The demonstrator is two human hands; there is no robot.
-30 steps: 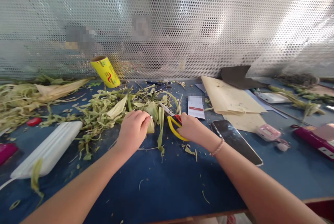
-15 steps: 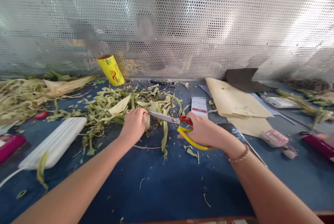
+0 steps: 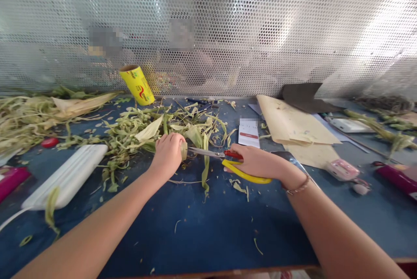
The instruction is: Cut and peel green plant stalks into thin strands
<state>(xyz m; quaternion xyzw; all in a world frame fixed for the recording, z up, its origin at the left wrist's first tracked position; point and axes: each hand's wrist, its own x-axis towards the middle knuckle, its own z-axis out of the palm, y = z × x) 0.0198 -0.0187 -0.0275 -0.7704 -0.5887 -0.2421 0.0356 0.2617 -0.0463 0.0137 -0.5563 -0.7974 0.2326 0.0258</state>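
In the middle of the head view, my left hand [image 3: 169, 152] is closed, with a pale piece of dried husk [image 3: 184, 150] showing at its fingertips. My right hand [image 3: 256, 162] grips scissors [image 3: 208, 152] by their red and yellow handles. The scissor blades point left, their tips close beside the husk; whether they touch it I cannot tell. Just behind my left hand lies a tangled heap of green and yellowish plant leaves and stalks [image 3: 130, 129]. One long leaf strip [image 3: 205, 166] hangs forward from the heap, close to the blades.
A yellow cardboard tube [image 3: 137, 85] leans behind the heap. On the blue table [image 3: 195, 235] lie a white power bank-like slab [image 3: 67, 177], a phone [image 3: 249, 133], brown paper [image 3: 293, 123], a pink case [image 3: 343, 169] and scattered trimmings. A perforated metal screen [image 3: 228, 31] closes off the back.
The scissors' blades have swung slightly downward and lie flatter, their tips now lower beside my left fingers. My right hand has dropped a little; my left hand has barely moved.
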